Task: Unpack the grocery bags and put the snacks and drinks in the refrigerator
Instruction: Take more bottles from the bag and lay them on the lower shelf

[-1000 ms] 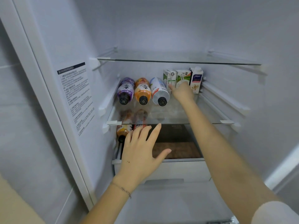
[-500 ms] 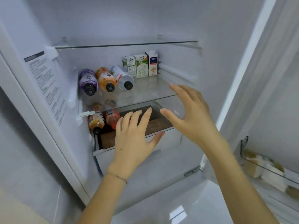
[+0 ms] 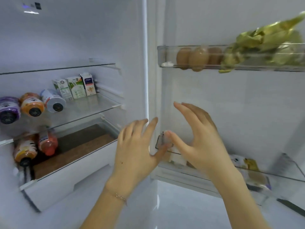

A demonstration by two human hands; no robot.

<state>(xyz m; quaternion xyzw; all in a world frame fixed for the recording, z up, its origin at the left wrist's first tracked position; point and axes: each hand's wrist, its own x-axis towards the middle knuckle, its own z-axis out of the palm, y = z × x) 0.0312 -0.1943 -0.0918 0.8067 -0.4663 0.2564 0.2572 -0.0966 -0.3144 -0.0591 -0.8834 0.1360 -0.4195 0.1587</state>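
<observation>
Fridge (image 3: 79,38) is wide open, smooth white plastic walls inside. Both hands are up in front of the seam between cabinet and door, and neither has hold of anything. The left hand (image 3: 137,149) is flat with its fingers fanned out, a thin chain bracelet (image 3: 120,197) on the wrist. The right hand (image 3: 203,142) is open too, fingers long and slightly bent, thumb sticking out sideways toward the corner of the lower door bin (image 3: 189,173). Can't tell if either thumb actually touches that clear plastic corner, it's blurry there.

The drinks are all in the cabinet. On the middle glass shelf (image 3: 95,104) three round bottles lie on their sides, black caps facing out: purple bottle (image 3: 9,110), orange bottle (image 3: 32,105), white bottle (image 3: 52,100), packed close side by side. Behind them, at the back, three small boxy cartons (image 3: 76,87) stand upright in a row. Under the shelf the white drawer (image 3: 66,177) sits open, with a matte brown liner (image 3: 79,146) on its floor and two bottles (image 3: 47,142) lying at its left end, one orange-ish, one reddish.

The upper door bin (image 3: 165,59) is see-through plastic and holds smooth brown eggs (image 3: 192,57) and a crinkly green-gold bundle (image 3: 267,42) that sticks up over the rim. The lower bin has white blocks (image 3: 179,160) and something greenish, too smeared to identify.
</observation>
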